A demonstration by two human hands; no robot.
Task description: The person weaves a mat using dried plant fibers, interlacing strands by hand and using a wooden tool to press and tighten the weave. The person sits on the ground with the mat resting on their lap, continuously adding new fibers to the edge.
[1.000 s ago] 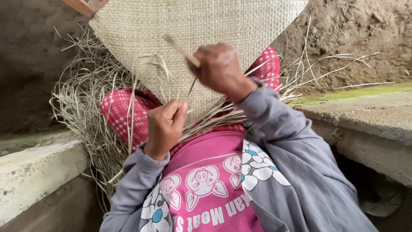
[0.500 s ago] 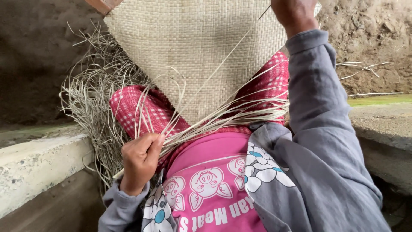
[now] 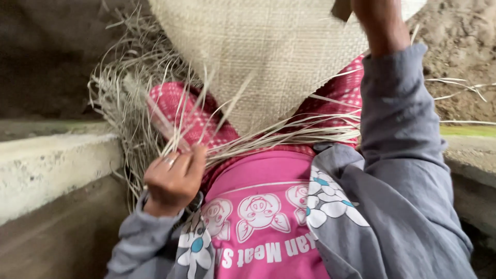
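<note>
A pale woven straw mat (image 3: 258,57) hangs over my knees, which are covered by a red checked cloth (image 3: 181,111). Loose straw strands (image 3: 268,137) trail from the mat's lower edge across my lap. My left hand (image 3: 173,178) is closed around a bunch of these strands at the lower left, next to my pink shirt. My right hand (image 3: 380,23) is raised to the top edge of the view in front of the mat. Its fingers are cut off by the frame, so what it holds is hidden.
A tangle of dry straw (image 3: 119,103) lies at the left behind my knee. A concrete ledge (image 3: 46,165) runs along the left and another (image 3: 465,150) along the right. An earth wall (image 3: 454,51) rises at the back right.
My right hand rose from the mat's middle to the top edge, drawing a long strand upward. My left hand dropped to the lower left and closed on loose strands.
</note>
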